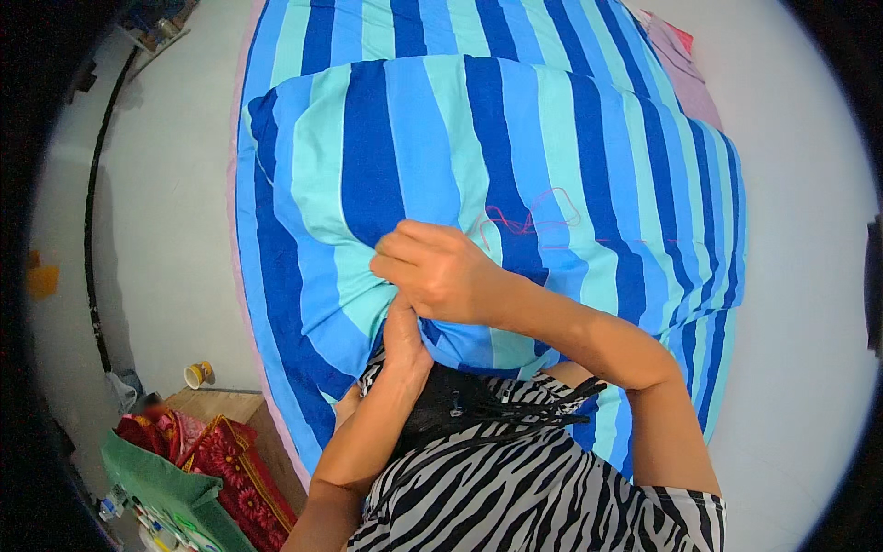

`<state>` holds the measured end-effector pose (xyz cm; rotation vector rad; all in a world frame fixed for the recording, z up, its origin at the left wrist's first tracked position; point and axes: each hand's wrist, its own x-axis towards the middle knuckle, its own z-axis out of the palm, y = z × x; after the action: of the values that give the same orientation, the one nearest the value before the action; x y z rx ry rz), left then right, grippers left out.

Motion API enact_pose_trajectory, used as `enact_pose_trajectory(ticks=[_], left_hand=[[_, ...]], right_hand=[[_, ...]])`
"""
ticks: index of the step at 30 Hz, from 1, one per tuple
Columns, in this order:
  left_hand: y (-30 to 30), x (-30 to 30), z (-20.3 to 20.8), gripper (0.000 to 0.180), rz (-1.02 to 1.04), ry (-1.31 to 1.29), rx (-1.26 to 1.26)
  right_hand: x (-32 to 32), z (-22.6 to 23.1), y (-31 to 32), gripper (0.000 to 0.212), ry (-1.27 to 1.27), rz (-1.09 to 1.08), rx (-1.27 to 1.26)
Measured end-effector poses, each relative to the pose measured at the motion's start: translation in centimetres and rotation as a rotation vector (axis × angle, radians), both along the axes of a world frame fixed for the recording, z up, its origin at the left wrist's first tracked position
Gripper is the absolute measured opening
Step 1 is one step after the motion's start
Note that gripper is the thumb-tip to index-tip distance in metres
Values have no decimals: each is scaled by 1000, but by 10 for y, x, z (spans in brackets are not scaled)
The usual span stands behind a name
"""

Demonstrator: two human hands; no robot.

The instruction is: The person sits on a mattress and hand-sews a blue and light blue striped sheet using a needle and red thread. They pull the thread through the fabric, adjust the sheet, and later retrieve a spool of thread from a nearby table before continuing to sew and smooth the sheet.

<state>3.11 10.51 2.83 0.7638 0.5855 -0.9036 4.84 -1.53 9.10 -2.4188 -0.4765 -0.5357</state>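
Observation:
A thick striped quilt [515, 120] in dark blue, light blue and mint lies across a bed and over my lap. My right hand [428, 271] is closed, its fingertips pinched against the bunched cloth; whether a needle is in them, I cannot make out. Just below it, my left hand [405, 336] grips a gathered fold from underneath, its fingers mostly hidden by the cloth and the right hand. Loose loops of pink thread [529, 224] lie on the quilt right of my right hand. From there a line of pink stitches [607, 241] runs rightward.
A wooden surface [212, 402] at the lower left bears red patterned cloth [241, 474] and a green cloth-like piece [166, 488]. A yellow and white cup [197, 373] lies beyond it. A mauve cloth [685, 69] shows at the far right edge of the bed.

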Motion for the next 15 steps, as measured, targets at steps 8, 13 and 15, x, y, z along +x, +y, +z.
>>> enact_pose_trajectory(ticks=[8,13,15], left_hand=[[18,7,14,48,-1,32,108],[49,4,16,55,48,11,187],[69,4,5,55,37,40,182]], right_hand=[[34,109,-57,13,-267,-126,662],[-18,176,-130,30,-116,-215,894],[-31,189,-146,35,-271,-378,1033]])
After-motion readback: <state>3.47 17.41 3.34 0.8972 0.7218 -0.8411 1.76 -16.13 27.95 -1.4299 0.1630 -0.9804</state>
